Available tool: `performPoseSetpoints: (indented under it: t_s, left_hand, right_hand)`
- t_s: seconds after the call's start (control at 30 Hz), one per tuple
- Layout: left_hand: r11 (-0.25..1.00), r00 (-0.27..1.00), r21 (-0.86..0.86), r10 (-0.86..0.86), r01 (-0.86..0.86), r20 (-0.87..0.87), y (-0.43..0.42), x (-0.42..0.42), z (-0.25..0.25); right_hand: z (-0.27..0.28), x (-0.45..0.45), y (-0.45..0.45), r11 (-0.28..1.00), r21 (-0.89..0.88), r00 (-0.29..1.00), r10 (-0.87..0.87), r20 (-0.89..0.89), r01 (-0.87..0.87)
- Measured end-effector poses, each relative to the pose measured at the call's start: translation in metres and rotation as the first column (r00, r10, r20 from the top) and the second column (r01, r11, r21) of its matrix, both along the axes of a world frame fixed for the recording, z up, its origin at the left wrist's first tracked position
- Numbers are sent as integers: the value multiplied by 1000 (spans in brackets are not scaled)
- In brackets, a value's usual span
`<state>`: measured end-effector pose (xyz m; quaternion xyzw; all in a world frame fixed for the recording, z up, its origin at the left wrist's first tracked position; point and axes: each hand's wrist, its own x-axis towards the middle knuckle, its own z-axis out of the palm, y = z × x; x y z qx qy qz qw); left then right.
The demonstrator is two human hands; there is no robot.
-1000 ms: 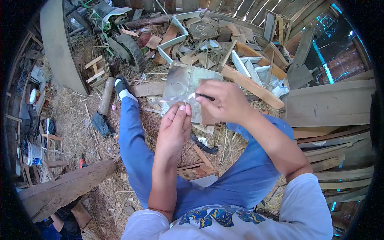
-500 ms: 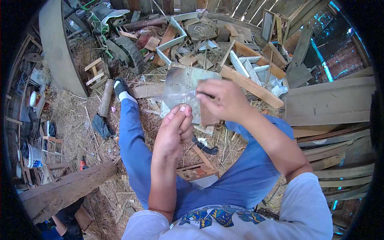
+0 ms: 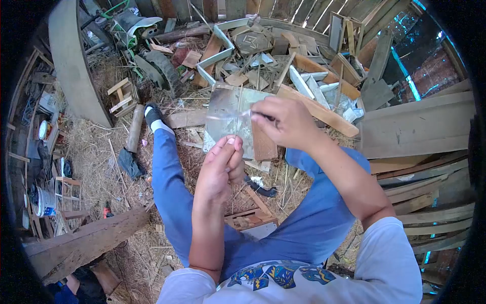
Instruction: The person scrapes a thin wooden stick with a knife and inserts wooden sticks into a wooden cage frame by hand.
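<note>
My left hand (image 3: 221,161) pinches a thin stick (image 3: 239,109) that stands up from its fingertips and also shows below the fist. To the right and a little higher, my right hand (image 3: 283,121) is closed round the dark handle of a knife. The knife's blade (image 3: 226,117) is smeared by motion and points left, across the stick. Beyond both hands lies a grey metal-like sheet (image 3: 218,101), with a brown wooden board (image 3: 265,144) at its right side.
A wooden beam (image 3: 91,235) juts in at the lower left. Scrap wood and a white frame (image 3: 230,45) are heaped ahead. A wheel (image 3: 164,71) stands at the upper left. Stacked planks (image 3: 415,126) line the right. Part of another person (image 3: 76,283) shows at the bottom left.
The blade has shifted slightly up along the stick, and my right hand has moved a little to the right. My left hand keeps its pinch, slightly lower in view.
</note>
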<state>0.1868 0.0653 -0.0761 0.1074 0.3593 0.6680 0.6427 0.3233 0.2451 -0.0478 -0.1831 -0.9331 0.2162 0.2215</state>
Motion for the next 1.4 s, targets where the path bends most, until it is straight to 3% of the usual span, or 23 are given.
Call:
performPoseSetpoints:
  t_s: [0.03,0.13,0.33,0.4,0.43,0.53,0.63,0.73,0.8,0.87,0.97,1.07,1.27,1.33,1.4]
  left_hand:
    - [1000,1000,-7,-6,6,1,-1,0,-1]
    - [1000,999,-11,24,-24,-29,3,-2,-5]
    - [998,996,-4,62,-62,-62,5,2,-6]
    - [997,993,-6,81,-82,-85,4,2,-9]
    - [997,993,-8,82,-83,-87,4,1,-9]
    - [997,991,31,78,-75,-107,3,3,-10]
    - [993,968,57,114,-103,-224,7,7,-11]
    - [985,937,-23,153,-169,-313,8,8,-13]
    - [985,925,49,173,-166,-339,7,6,-14]
    - [987,930,34,162,-160,-329,6,7,-15]
    - [985,930,21,168,-170,-326,7,6,-12]
    - [985,933,11,168,-173,-318,5,5,-10]
    - [985,931,21,167,-170,-325,6,1,-12]
    - [985,928,42,171,-166,-330,5,1,-16]
    - [989,941,7,143,-148,-308,6,0,-17]
  right_hand:
    - [-11,-5,9,997,69,993,-29,-111,37]
    - [-6,-5,22,976,35,972,-209,-111,214]
    - [-5,0,-9,997,-47,991,-67,-113,62]
    - [-4,0,-17,998,23,998,60,-2,-60]
    - [-9,-1,-18,996,51,996,72,-56,-69]
    - [-5,-2,-8,998,12,998,-55,-24,56]
    - [-10,2,-8,996,87,997,22,-69,-16]
    - [-9,1,-12,998,64,1000,18,-20,-16]
    - [-9,-1,-6,998,53,999,-13,-35,15]
    - [-8,0,-6,998,55,998,-38,-52,40]
    - [-7,-1,-13,993,97,998,63,-26,-61]
    - [-12,-2,-7,995,100,996,3,-85,5]
    - [-7,0,-10,996,84,999,32,7,-32]
    - [-9,-2,5,993,57,995,-100,-11,101]
    - [-7,0,4,994,47,993,-101,62,98]
